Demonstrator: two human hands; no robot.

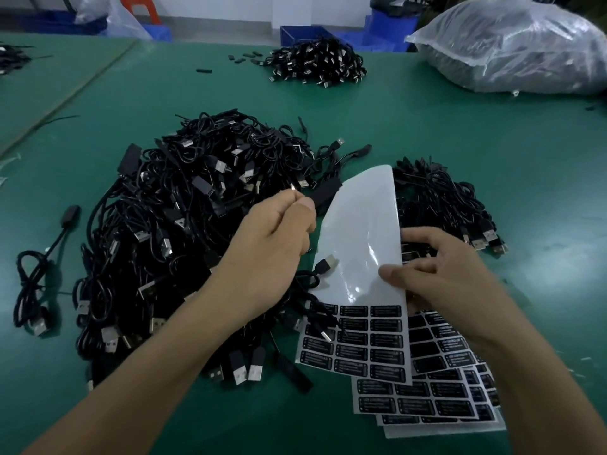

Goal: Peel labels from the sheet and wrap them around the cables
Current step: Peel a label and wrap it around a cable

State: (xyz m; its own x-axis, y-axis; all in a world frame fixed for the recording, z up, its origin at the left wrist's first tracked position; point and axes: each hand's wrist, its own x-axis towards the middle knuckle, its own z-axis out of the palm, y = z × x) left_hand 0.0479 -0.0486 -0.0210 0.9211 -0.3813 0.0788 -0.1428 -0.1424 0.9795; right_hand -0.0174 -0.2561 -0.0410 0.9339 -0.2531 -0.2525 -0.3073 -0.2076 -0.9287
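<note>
Sheet: glossy white backing sheet, curled, top bare; black rectangular labels in rows at its lower end.
Right hand: grips the sheet's right edge, thumb in front.
Left hand: just left of the sheet, pinching a thin bright-tipped cable end.
Done: seemingly most of this sheet.
Left: fuller sheets beneath it; heaped black USB cables to its left.

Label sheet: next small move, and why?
Probably slide the right hand down the label sheet to the top row of remaining labels and lift one edge. The sheet's upper part is already bare, the right hand grips it there, and the left hand pinches what looks like a cable.
</note>
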